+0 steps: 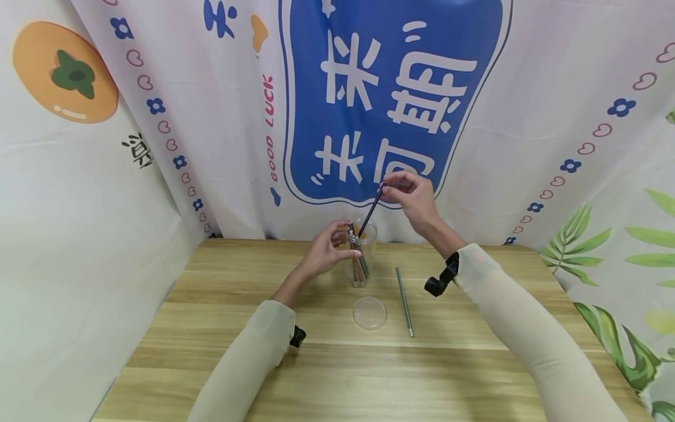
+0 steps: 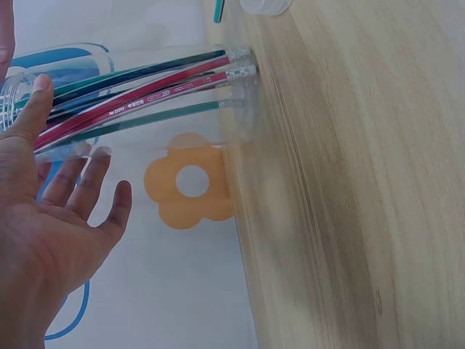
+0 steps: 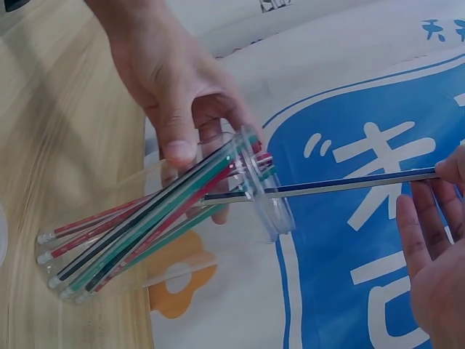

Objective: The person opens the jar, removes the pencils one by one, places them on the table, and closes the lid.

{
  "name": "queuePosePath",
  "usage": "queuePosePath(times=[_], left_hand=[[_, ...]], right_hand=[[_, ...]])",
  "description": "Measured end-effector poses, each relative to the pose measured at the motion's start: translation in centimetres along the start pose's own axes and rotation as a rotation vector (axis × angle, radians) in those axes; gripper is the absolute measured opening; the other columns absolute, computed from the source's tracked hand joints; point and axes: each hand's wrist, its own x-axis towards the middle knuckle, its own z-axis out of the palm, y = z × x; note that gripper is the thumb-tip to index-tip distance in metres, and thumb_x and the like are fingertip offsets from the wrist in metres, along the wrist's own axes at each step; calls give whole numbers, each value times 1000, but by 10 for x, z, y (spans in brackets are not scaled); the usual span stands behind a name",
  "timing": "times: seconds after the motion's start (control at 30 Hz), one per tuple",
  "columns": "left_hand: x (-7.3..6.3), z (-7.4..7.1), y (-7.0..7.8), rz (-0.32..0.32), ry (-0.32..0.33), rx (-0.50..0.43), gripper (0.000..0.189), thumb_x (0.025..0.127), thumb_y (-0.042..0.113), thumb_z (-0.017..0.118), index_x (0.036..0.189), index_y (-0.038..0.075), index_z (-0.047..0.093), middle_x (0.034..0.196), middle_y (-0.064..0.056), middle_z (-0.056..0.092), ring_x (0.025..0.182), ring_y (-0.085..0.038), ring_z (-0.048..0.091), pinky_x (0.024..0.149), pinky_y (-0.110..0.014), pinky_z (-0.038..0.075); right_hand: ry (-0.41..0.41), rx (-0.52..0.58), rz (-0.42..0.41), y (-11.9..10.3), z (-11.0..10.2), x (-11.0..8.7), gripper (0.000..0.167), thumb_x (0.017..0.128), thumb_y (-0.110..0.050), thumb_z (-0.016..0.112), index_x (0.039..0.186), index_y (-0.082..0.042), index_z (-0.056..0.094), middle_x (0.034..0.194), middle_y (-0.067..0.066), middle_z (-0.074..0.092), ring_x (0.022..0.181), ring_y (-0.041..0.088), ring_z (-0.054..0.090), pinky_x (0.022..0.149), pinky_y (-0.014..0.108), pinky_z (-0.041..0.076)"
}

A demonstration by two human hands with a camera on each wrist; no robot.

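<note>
A clear plastic jar [image 3: 282, 218] stands on the table, holding several red, green and dark pencils [image 2: 145, 105] with eraser ends down at its base. My left hand [image 1: 324, 251] grips the jar from the left near its mouth, thumb on one side and fingers on the other. Above the jar, my right hand [image 1: 415, 200] pinches a dark pencil [image 3: 349, 183] by its upper end. That pencil slants down through the mouth, its lower end inside the jar among the others.
A green pencil [image 1: 404, 302] lies on the wooden table [image 1: 221, 351], right of the jar. Nearer the front is a round clear lid [image 1: 370, 313], lying flat. A printed curtain [image 1: 242, 146] hangs just behind the table's back edge.
</note>
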Motion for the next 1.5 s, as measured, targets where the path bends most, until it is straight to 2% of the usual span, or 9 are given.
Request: queuePosePath(times=[0.17,0.37,0.53,0.73,0.93,1.1,1.3,1.5], left_hand=[[0,0,0,5,-2,1,78,86,13,90,152,7,49,144,-21,64,136,-38,61,117,-50,48],[-1,0,-1,20,-6,-16,79,86,11,90,152,6,49,143,-21,65,135,-39,61,117,-54,47],[-1,0,-1,18,-5,-22,80,86,11,90,153,6,48,144,-21,63,136,-39,60,117,-55,46],[-2,0,0,15,-9,-12,79,86,11,90,153,7,48,143,-21,65,135,-38,61,116,-54,47],[-2,1,0,14,-9,-25,80,85,9,90,153,5,48,142,-22,65,134,-39,61,117,-55,46],[-3,1,-1,19,-10,-42,81,85,7,90,153,4,47,141,-22,65,134,-40,61,117,-57,45],[-1,0,0,2,-4,-37,79,86,9,90,153,6,48,142,-20,64,134,-38,62,116,-56,47],[1,0,-1,3,-5,-26,79,85,12,91,152,8,49,142,-19,64,134,-37,62,115,-54,49]], right_hand=[[36,82,10,-4,-4,2,23,97,7,70,118,16,65,100,8,73,91,17,76,84,33,65],[69,201,15,-12,-7,6,16,98,8,70,114,7,70,105,14,73,94,22,74,83,31,66],[110,315,39,-23,-9,10,17,98,8,69,116,9,67,102,11,73,92,22,73,86,36,66],[157,439,54,-37,-16,12,21,100,6,67,120,10,63,101,10,71,91,21,71,86,35,66],[188,463,56,-48,-23,12,17,100,3,69,116,3,68,100,9,69,90,21,70,87,35,65],[175,452,66,-51,-29,9,13,99,3,70,112,0,72,97,8,71,88,20,71,83,32,65],[111,431,110,-44,-41,1,11,98,4,71,109,2,72,96,7,74,85,18,71,77,29,65],[80,381,182,-32,-53,-10,9,98,2,73,107,-1,75,95,6,73,84,17,73,78,28,65]])
